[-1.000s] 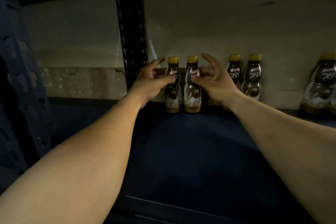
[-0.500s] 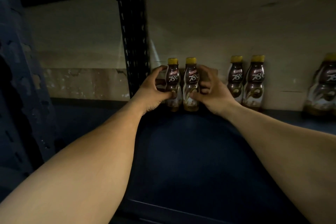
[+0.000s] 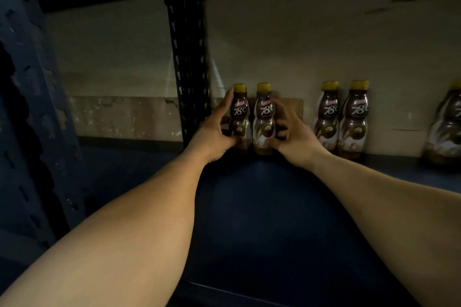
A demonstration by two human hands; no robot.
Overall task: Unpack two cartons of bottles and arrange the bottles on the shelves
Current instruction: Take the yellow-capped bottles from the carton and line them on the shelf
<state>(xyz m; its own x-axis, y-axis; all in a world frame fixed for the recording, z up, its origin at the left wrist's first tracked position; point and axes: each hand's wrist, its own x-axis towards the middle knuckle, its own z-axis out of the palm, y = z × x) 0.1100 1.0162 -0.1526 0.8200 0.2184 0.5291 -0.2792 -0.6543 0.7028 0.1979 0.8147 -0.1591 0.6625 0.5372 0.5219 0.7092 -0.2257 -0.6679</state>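
Dark blue shelf (image 3: 274,219). Left hand (image 3: 214,136) grips left bottle (image 3: 240,117), right hand (image 3: 293,141) grips right bottle (image 3: 264,119); both upright, touching, against back wall (image 3: 299,45). Rightward: shelved pair (image 3: 329,119), edge bottle (image 3: 446,129). Judged early; cartons unseen, most bottles likely remain.

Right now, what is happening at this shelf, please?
A person works at a dark shelf. The left hand grips the first bottle and the right hand grips the second bottle. Both bottles stand upright, side by side, at the back. Further right, another pair stands untouched.
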